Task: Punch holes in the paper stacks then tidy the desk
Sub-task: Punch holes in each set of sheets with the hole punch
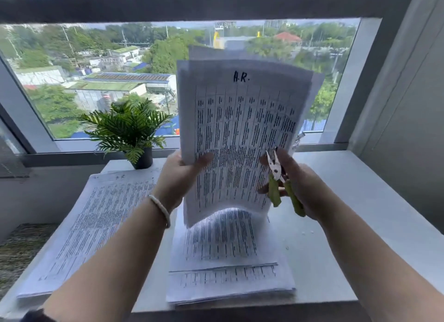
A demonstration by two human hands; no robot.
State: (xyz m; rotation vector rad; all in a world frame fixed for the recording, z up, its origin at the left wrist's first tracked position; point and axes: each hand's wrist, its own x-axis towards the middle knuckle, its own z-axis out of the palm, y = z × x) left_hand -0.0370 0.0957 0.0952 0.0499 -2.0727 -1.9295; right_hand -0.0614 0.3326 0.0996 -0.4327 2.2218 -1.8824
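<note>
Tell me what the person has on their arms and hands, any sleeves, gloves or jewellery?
Both forearms are bare, no sleeves and no gloves. The left hand has a thin pale bracelet around its wrist. The right hand and its wrist show nothing worn. No rings can be made out on either hand.

Two paper stacks (pixel 230 261) (pixel 91 225) lie side by side on the desk (pixel 324 261), plant (pixel 127 129) behind.

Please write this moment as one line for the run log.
left hand: holds raised paper sheaf | right hand: grips green-handled punch | desk: two stacks lying
</note>
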